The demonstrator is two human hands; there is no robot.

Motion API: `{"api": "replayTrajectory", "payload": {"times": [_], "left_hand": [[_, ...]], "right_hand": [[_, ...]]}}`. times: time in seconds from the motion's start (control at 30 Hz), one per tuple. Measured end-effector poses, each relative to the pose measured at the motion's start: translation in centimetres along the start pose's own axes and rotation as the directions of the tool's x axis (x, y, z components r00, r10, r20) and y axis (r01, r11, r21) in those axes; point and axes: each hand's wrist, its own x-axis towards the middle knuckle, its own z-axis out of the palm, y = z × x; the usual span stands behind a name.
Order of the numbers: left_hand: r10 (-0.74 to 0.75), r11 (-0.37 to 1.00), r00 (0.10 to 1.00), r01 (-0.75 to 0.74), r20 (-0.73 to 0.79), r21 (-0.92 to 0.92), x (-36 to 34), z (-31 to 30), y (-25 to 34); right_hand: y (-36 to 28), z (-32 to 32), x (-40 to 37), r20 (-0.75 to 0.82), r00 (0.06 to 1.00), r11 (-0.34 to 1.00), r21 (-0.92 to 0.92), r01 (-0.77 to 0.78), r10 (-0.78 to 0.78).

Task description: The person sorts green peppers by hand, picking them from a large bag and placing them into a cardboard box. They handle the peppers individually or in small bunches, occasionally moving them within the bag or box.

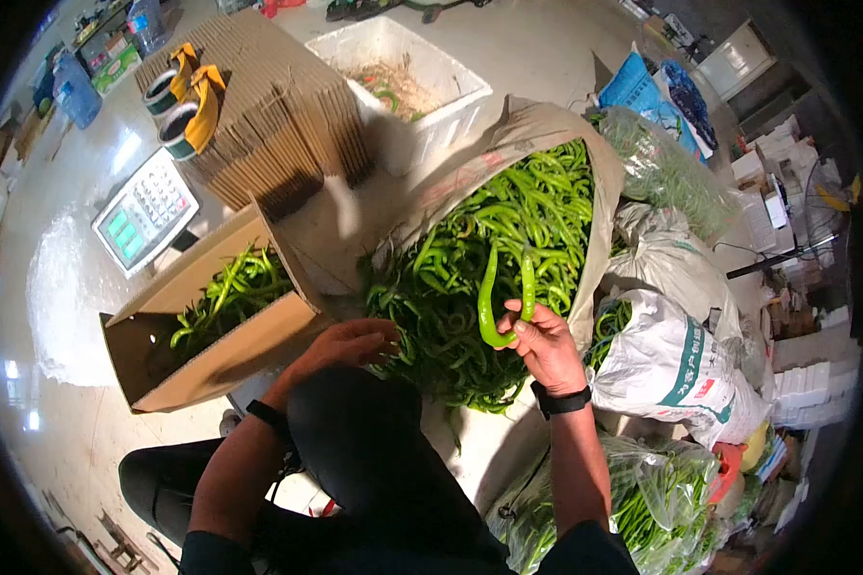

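Between the fingers of my right hand (544, 347) are green peppers (489, 292), held up over a large pile of green peppers (451, 359) in an open woven sack (599, 172). The held peppers point upward, one curved at its lower end. My left hand (355, 342) is at the pile's left edge, palm down, its fingers stretched toward the peppers and nothing seen in it. Left of it stands an open cardboard box (225, 359) with green peppers (230, 292) inside.
Behind the box are a scale display (146, 213), stacked flat cardboard (288, 125) and tape rolls (177, 129). A white foam box (431, 120) stands beyond the pile. Filled bags (666, 364) line the right side, with a plastic bag of green produce (657, 498) at the lower right.
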Motion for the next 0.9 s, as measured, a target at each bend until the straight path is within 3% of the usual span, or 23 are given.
{"api": "replayTrajectory", "payload": {"times": [0.07,0.1,0.2,0.27,0.33,0.43,0.47,0.5,0.53,0.57,0.6,0.63,0.77,0.83,0.9], "left_hand": [[-0.039,0.996,0.998,0.036,0.039,0.081,0.4,-0.9,0.4],[-0.007,0.998,0.998,0.003,0.067,0.062,0.8,1.1,1.6],[0.044,0.978,0.994,-0.063,0.102,0.198,0.4,1.1,2.8],[0.116,0.974,0.973,-0.151,0.199,0.171,1.4,0.8,2.0],[0.135,0.976,0.97,-0.165,0.202,0.139,1.8,1.0,1.7],[0.154,0.978,0.972,-0.176,0.176,0.114,1.4,1.6,2.7],[0.158,0.977,0.977,-0.176,0.142,0.119,1.0,1.9,3.4],[0.165,0.976,0.977,-0.181,0.138,0.117,0.6,2.3,4.3],[0.199,0.971,0.974,-0.211,0.108,0.109,0.1,2.8,5.3],[0.232,0.966,0.97,-0.239,0.075,0.102,-0.1,3.2,5.9],[0.24,0.964,0.969,-0.245,0.06,0.098,0.2,3.4,5.8],[0.279,0.953,0.959,-0.284,0.053,0.103,0.8,3.6,5.6],[0.405,0.912,0.914,-0.402,-0.019,0.085,1.4,5.2,6.0],[0.453,0.891,0.891,-0.451,-0.028,0.044,1.4,5.6,6.4],[0.526,0.85,0.851,-0.526,-0.015,-0.021,1.0,6.3,7.6]], "right_hand": [[1.4,0.9,1.4,0.028,0.996,0.994,0.068,0.081,-0.083],[-1.8,1.0,0.8,0.032,0.996,0.996,0.007,0.087,-0.088],[-1.1,3.8,1.8,0.075,0.994,0.992,0.104,0.07,-0.078],[-0.6,5.0,2.2,0.063,0.994,0.989,0.122,0.081,-0.089],[-0.5,5.4,2.3,0.066,0.994,0.985,0.156,0.073,-0.084],[-0.6,5.7,2.5,0.057,0.991,0.99,0.081,0.119,-0.124],[-0.7,6.2,2.3,-0.038,0.989,0.99,-0.039,0.138,-0.14],[-1.2,6.7,2.3,-0.03,0.99,0.989,-0.043,0.139,-0.14],[-1.6,7.3,2.2,-0.061,0.946,0.85,-0.46,0.255,-0.317],[-2.0,8.1,2.1,-0.009,0.876,0.54,-0.79,0.29,-0.483],[-2.4,9.1,2.2,0.102,0.773,0.292,-0.889,0.353,-0.626],[-2.4,9.7,2.2,0.152,0.729,0.178,-0.918,0.354,-0.667],[-1.7,12.0,2.2,0.203,0.673,0.08,-0.928,0.364,-0.711],[-1.7,13.2,1.8,0.278,0.633,-0.056,-0.936,0.346,-0.723],[-1.9,14.0,1.4,0.328,0.63,-0.103,-0.925,0.366,-0.704]]}}
